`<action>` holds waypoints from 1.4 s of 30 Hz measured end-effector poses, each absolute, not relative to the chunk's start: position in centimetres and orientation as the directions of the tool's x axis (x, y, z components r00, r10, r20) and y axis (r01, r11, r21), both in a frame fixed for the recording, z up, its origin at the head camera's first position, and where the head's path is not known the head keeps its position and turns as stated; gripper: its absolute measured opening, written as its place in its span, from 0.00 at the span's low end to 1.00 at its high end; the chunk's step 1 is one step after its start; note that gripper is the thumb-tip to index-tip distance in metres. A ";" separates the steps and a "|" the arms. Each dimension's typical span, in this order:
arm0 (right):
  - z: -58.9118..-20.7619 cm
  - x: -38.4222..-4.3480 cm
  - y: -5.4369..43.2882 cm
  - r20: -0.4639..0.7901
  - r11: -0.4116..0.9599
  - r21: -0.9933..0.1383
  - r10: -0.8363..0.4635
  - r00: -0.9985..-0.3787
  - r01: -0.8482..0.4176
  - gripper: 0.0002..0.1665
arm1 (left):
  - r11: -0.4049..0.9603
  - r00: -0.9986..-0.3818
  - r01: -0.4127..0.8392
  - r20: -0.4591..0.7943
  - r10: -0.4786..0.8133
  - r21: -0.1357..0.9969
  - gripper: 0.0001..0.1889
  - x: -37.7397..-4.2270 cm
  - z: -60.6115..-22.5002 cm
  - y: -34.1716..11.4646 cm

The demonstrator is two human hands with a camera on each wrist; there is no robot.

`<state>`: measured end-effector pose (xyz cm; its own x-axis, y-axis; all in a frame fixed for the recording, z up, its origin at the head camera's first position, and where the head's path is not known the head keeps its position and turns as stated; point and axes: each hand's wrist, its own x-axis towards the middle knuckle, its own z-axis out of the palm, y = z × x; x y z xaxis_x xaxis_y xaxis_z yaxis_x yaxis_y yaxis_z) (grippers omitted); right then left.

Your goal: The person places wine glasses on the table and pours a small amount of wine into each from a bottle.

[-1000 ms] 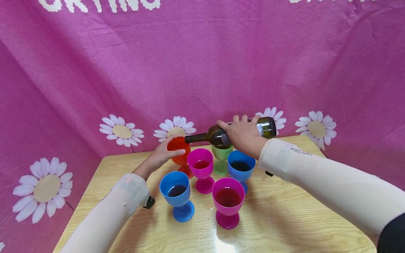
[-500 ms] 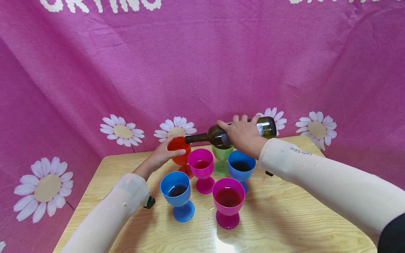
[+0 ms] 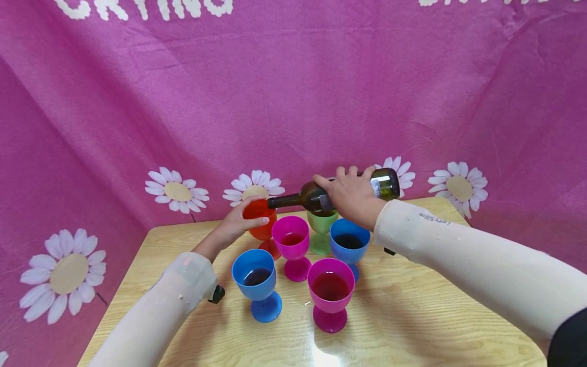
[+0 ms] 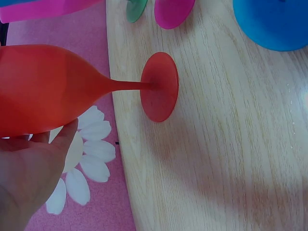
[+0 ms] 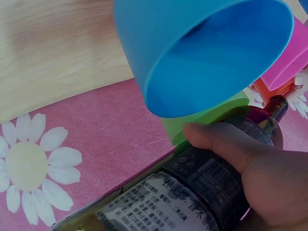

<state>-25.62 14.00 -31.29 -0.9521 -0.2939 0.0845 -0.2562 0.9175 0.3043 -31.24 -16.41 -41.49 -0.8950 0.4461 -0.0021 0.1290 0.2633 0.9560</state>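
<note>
My left hand (image 3: 235, 224) holds an orange-red goblet (image 3: 263, 232) by its bowl, fingers behind and thumb across the front. In the left wrist view the goblet's round foot (image 4: 160, 87) stands at the wooden table's back edge. My right hand (image 3: 353, 196) grips a dark green wine bottle (image 3: 313, 198), tipped nearly level with its mouth at the goblet's rim. A printed label (image 5: 154, 207) shows on the bottle in the right wrist view. The liquid inside the orange-red goblet is hidden from the head view.
Close around stand a green goblet (image 3: 320, 243), two pink goblets (image 3: 290, 250) and two blue goblets (image 3: 254, 290), the pink and blue ones holding dark or red liquid. The wooden table (image 3: 412, 321) meets a pink cloth backdrop (image 3: 293, 102) with white daisies.
The bottle's base and my right hand shift very slightly up and left. The left hand and the goblets stay in place.
</note>
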 end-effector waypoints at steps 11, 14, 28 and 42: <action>-31.0 -25.5 13.9 0.083 0.909 0.332 -0.294 -0.952 -0.252 0.63 | 0.276 -0.892 0.140 0.000 0.453 0.951 0.34 -31.1 -41.3 -16.3; -30.9 -25.4 13.8 0.082 0.907 0.339 -0.294 -0.952 -0.251 0.63 | 0.281 -0.893 0.142 0.000 0.451 0.949 0.35 -31.1 -41.3 -16.3; -30.8 -25.3 13.8 0.081 0.913 0.325 -0.287 -0.955 -0.247 0.61 | 0.291 -0.897 0.134 -0.009 0.442 0.947 0.36 -31.2 -41.4 -16.3; -31.0 -25.3 13.6 0.100 0.911 0.331 -0.293 -0.951 -0.246 0.61 | 0.273 -0.880 0.099 -0.044 0.473 0.957 0.38 -31.1 -41.2 -16.6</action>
